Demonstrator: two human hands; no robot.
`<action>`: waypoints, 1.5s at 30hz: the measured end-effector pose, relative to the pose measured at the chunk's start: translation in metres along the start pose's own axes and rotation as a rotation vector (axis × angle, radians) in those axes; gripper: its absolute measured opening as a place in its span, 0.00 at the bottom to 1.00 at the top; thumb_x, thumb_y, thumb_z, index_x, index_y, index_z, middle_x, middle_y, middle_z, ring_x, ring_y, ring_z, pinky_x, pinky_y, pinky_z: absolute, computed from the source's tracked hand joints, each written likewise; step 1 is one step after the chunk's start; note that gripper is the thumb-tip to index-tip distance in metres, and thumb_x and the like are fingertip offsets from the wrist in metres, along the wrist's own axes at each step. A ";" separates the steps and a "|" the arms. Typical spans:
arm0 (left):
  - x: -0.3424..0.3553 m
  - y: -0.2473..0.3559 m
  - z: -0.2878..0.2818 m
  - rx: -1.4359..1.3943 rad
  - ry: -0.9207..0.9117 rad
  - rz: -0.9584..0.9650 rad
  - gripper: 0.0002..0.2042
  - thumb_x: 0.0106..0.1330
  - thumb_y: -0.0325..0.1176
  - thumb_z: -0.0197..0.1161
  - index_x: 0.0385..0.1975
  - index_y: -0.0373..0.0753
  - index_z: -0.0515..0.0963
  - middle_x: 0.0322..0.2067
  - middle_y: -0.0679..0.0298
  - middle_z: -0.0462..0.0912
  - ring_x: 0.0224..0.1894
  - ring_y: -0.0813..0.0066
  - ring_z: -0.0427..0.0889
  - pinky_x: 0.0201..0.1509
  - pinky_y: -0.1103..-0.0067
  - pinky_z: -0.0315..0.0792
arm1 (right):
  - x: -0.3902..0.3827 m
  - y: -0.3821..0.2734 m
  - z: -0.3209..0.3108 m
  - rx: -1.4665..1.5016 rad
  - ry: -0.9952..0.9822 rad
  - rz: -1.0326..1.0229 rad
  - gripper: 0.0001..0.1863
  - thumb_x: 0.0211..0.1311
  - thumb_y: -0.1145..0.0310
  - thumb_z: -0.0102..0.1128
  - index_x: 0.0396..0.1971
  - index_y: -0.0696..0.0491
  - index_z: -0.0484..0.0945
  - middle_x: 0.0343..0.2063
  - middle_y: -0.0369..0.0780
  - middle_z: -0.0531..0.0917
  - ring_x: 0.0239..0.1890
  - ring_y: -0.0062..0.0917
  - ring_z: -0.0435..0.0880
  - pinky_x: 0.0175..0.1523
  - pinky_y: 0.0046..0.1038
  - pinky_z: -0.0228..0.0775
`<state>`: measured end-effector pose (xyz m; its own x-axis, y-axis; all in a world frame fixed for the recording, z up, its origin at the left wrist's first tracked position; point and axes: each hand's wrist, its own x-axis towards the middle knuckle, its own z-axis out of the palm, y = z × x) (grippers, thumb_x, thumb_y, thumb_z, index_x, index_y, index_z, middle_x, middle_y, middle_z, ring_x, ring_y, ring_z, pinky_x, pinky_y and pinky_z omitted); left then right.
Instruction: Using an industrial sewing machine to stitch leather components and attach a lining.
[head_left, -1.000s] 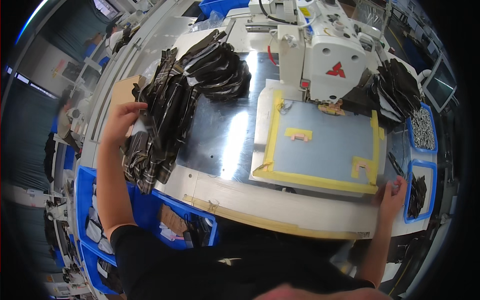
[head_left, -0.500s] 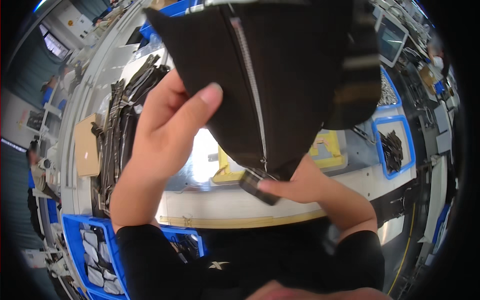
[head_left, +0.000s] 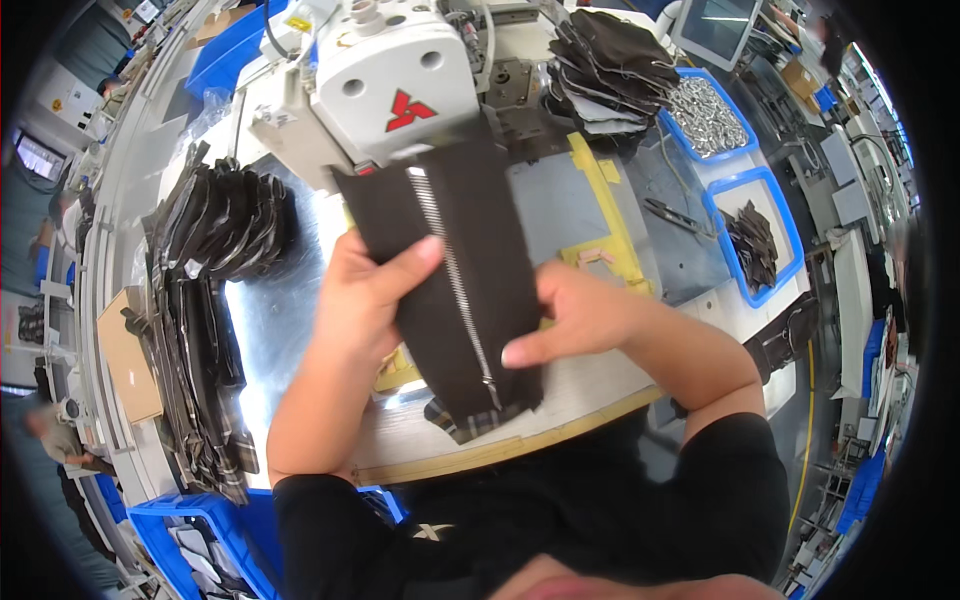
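Between my two hands is a dark brown fabric piece (head_left: 400, 215) with a silver metal zipper (head_left: 452, 262) running down its length. My left hand (head_left: 370, 285) grips its left edge, thumb on top beside the zipper teeth. On the right edge my right hand (head_left: 575, 315) holds it lower down, thumb over the front and fingers behind. A bit of plaid cloth (head_left: 470, 425) shows at the lower end, by the zipper pull. Behind the piece stands a white sewing machine head (head_left: 395, 85); the fabric's top end is just in front of it.
Stacked dark fabric pieces (head_left: 225, 220) lie on the left; another stack (head_left: 605, 75) sits behind right. Two blue-rimmed trays hold small metal parts (head_left: 708, 115) and dark fabric strips (head_left: 752, 245). Tweezers (head_left: 672, 212) and a yellow-taped template (head_left: 610, 200) lie nearby. A blue crate (head_left: 160, 510) stands lower left.
The fabric piece has come down and away from my face, uncovering the machine head and right-hand stack. My right hand has moved up its right edge, and the zipper now faces up.
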<state>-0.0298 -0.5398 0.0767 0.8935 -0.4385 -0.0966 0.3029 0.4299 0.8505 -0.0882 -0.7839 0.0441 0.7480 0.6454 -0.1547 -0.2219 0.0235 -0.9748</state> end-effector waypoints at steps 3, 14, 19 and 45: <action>-0.006 0.022 -0.010 0.005 -0.023 0.202 0.16 0.72 0.22 0.64 0.59 0.28 0.79 0.52 0.51 0.88 0.51 0.60 0.90 0.59 0.65 0.84 | 0.002 0.027 0.019 -0.145 -0.071 -0.003 0.26 0.64 0.58 0.77 0.54 0.61 0.84 0.46 0.42 0.90 0.50 0.27 0.86 0.60 0.33 0.77; -0.002 0.005 -0.008 0.202 0.019 0.068 0.19 0.68 0.17 0.66 0.59 0.28 0.78 0.50 0.55 0.88 0.50 0.67 0.88 0.58 0.70 0.81 | 0.002 0.002 0.010 -0.248 0.028 0.182 0.24 0.66 0.57 0.74 0.50 0.62 0.85 0.42 0.43 0.91 0.44 0.28 0.88 0.53 0.33 0.80; 0.000 -0.009 -0.007 0.309 -0.081 0.012 0.20 0.64 0.18 0.71 0.57 0.29 0.80 0.48 0.59 0.88 0.48 0.72 0.86 0.55 0.75 0.79 | 0.039 -0.027 -0.021 -0.126 0.386 -0.123 0.18 0.64 0.62 0.75 0.45 0.61 0.84 0.37 0.40 0.89 0.41 0.20 0.85 0.49 0.29 0.80; -0.020 -0.012 0.009 0.925 -0.182 0.426 0.11 0.58 0.26 0.82 0.38 0.32 0.89 0.34 0.61 0.92 0.36 0.73 0.90 0.43 0.76 0.81 | 0.026 -0.056 -0.012 0.116 0.225 -0.109 0.27 0.63 0.64 0.77 0.59 0.58 0.80 0.50 0.40 0.87 0.52 0.24 0.83 0.62 0.31 0.75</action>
<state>-0.0544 -0.5438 0.0729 0.7800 -0.5377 0.3200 -0.4686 -0.1631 0.8682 -0.0489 -0.7770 0.0925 0.8888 0.4485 -0.0942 -0.1925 0.1789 -0.9648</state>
